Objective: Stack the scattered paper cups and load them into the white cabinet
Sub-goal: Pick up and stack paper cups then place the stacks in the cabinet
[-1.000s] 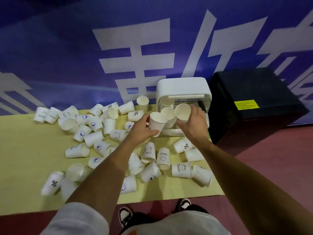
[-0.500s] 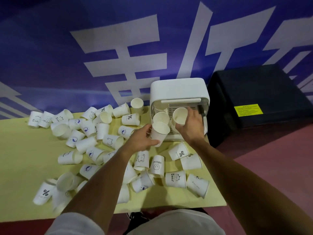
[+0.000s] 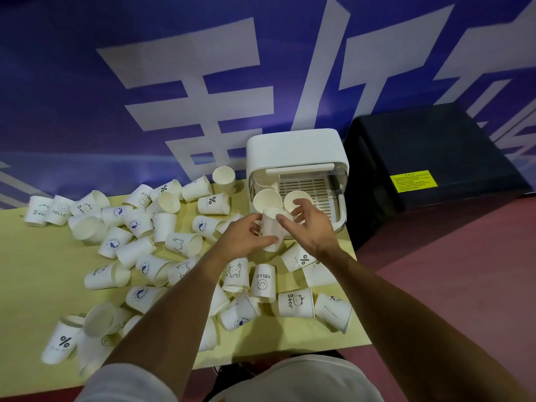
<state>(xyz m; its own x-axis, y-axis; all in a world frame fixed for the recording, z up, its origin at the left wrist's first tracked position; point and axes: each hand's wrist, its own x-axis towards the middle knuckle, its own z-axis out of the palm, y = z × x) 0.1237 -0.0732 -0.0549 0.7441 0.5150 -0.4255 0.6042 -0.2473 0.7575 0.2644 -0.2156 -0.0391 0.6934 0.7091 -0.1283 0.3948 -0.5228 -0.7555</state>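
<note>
Many white printed paper cups (image 3: 179, 242) lie scattered over the yellow table (image 3: 34, 274), most on their sides. The white cabinet (image 3: 295, 149) stands open at the table's far right corner, with two upright cups (image 3: 267, 198) at the front of its slotted tray and a blurred stack behind them on the left. My left hand (image 3: 246, 239) grips one upright cup (image 3: 271, 233) just in front of the cabinet. My right hand (image 3: 311, 227) hovers beside it with loosely spread fingers, the fingertips touching that cup's rim.
A black box (image 3: 429, 158) stands right of the cabinet, off the table. A blue banner with large white characters (image 3: 203, 82) hangs right behind the table. Red floor (image 3: 464, 271) lies to the right. Cups crowd the table's near edge under my forearms.
My right hand let go of the cup it was setting in the cabinet and drew back to the cup in my left hand. The left hand brought its cup closer to the cabinet.
</note>
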